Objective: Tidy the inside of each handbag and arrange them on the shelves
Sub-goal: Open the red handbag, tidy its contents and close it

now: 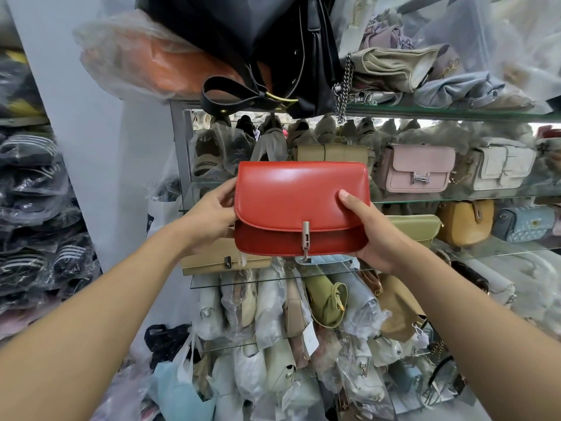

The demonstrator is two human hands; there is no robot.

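The only view comes from a wide-angle camera on the person's head, facing forward and slightly down at the glass shelves (440, 112). Both forearms enter from the bottom corners. The red handbag (303, 202), held between the left hand (212, 214) and right hand (373, 235), sits at centre, close to the lens, with the shelves just beyond.

No legible text anywhere. White paper tag (309, 338), below right hand (375, 237): faint print, too small to read. White carrier bag (164, 208), just left of left hand (212, 217): dark marks on side, blurred, unreadable. Pink bag (419, 165), up-right of right hand: H-shaped metal clasp (419, 177), no lettering legible. Red handbag (300, 199) in both hands: nothing readable.
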